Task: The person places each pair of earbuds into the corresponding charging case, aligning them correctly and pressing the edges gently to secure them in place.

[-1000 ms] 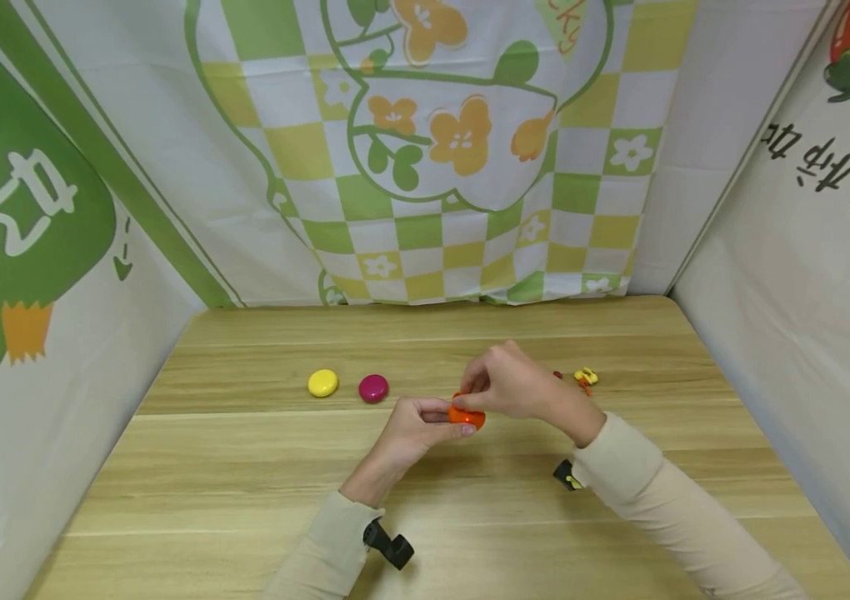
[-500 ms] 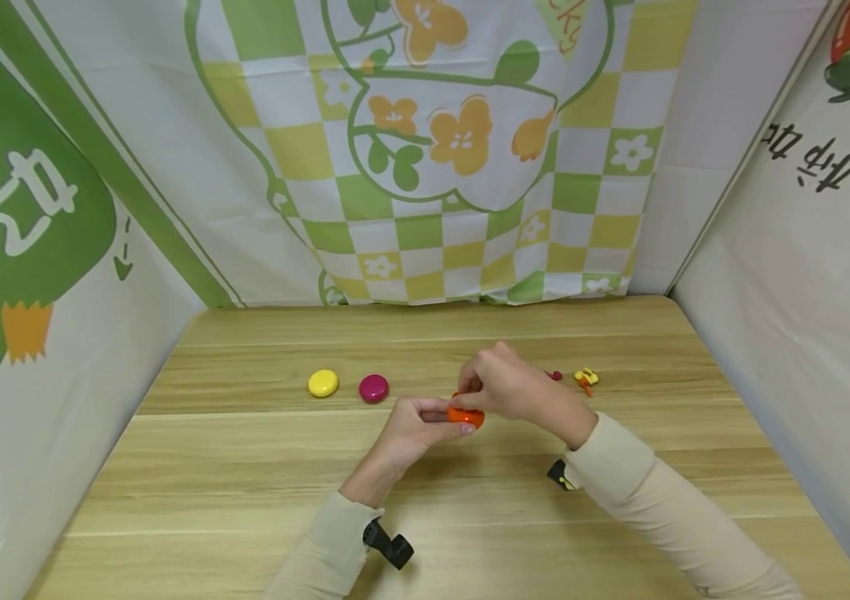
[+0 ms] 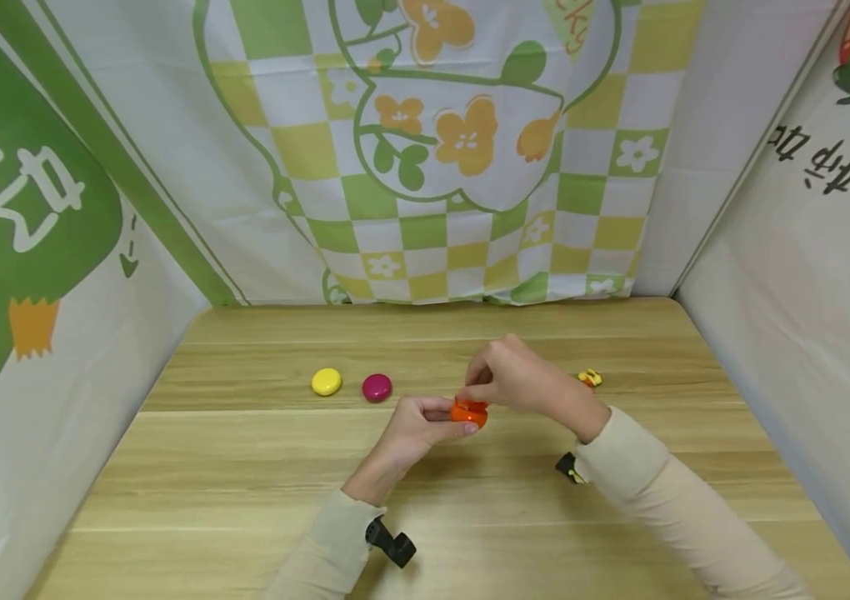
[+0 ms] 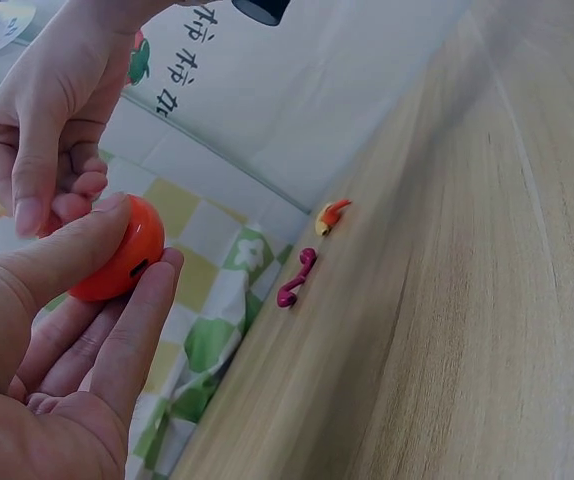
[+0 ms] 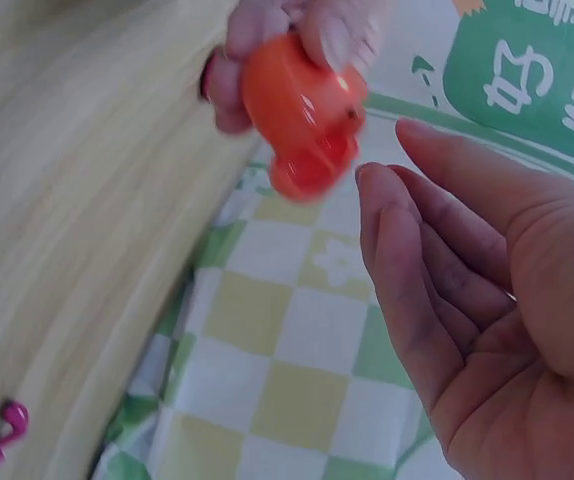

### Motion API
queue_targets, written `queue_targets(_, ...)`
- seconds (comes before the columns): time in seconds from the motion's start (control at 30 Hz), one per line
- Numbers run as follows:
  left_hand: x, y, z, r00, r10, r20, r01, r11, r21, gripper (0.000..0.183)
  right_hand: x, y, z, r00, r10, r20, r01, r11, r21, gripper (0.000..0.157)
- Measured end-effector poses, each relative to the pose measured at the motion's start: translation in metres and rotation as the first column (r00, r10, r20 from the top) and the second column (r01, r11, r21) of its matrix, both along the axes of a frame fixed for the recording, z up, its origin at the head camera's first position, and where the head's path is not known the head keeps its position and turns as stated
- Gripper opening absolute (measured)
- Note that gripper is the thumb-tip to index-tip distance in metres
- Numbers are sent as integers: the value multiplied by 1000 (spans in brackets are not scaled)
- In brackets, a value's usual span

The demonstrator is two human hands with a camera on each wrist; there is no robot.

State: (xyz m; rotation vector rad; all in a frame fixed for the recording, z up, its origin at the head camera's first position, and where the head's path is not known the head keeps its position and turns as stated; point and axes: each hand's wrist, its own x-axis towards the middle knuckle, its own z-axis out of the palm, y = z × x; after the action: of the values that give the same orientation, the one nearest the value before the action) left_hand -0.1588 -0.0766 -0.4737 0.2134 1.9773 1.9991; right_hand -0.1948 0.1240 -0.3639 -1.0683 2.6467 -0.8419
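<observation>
the left hand (image 3: 408,435) pinches an orange earbud case (image 3: 470,417) between thumb and fingers, raised above the wooden table (image 3: 470,533). the right hand (image 3: 521,379) is just beside the case, thumb and fingertips slightly parted, with nothing seen between them in the right wrist view. half a second ago its fingertips covered the top of the case; now they have drawn back a little, and the opened lid shows. the left hand's pinch is unchanged. the head view has shifted slightly too.

behind the case and to its left, a yellow round case (image 3: 326,382) and a magenta round case (image 3: 377,387) lie as before. behind it and to its right are yellow and orange earbuds (image 3: 590,378), too small to separate clearly. the magenta earbuds (image 4: 287,297), partly visible from the head earlier, are now hidden there by the right arm but show in the left wrist view. motion blurs the case's inside.

the right wall (image 3: 762,283) carries "柿柿如", cut off after that; "cky" on the checked cloth (image 3: 425,233) loses its beginning.
</observation>
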Motion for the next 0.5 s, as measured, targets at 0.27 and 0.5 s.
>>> queue_targets(0.27,0,1,1,999,35,10,-35,999,-8,32,-11,27,22,999,-46,-21,47,998,29,7)
queue_targets(0.5,1,2,0,999,50,5,-50,999,-15,33,-23,54,28,994,-99,-44,102,990,94,7)
